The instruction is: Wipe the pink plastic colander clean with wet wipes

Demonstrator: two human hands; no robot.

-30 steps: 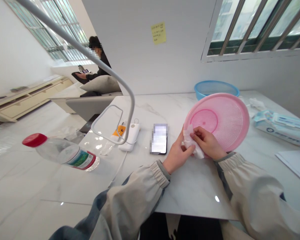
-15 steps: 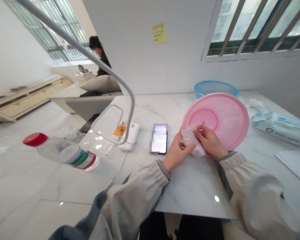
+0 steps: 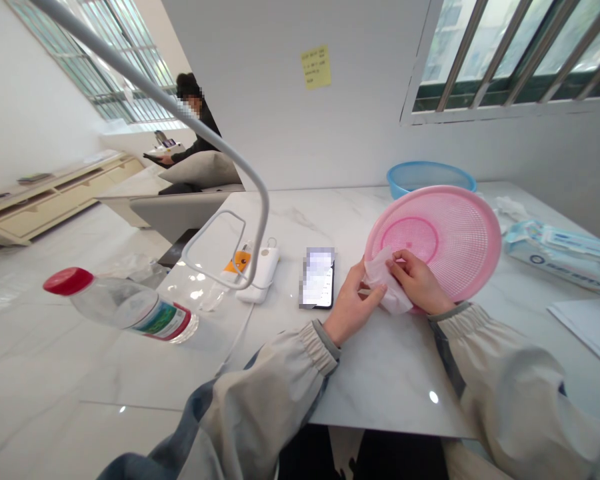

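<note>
A pink plastic strainer basket (image 3: 445,237) is tilted up on the marble table (image 3: 380,373), its underside toward me. My left hand (image 3: 350,307) grips its lower left rim, fingers wrapped round the edge. My right hand (image 3: 417,283) pinches a white wet wipe (image 3: 387,288) and presses it against the basket's lower rim. Both sleeves are beige.
A phone (image 3: 319,285) lies left of my hands, a white power bank (image 3: 257,273) and a lamp base beyond it. A water bottle (image 3: 125,308) is at the left. Behind stand a blue basket (image 3: 430,177), a wipes pack (image 3: 563,257) and paper (image 3: 593,327). A person sits far off.
My right hand with the wipe has slid slightly up along the basket's lower rim. The basket has tilted a little; my left hand keeps its hold.
</note>
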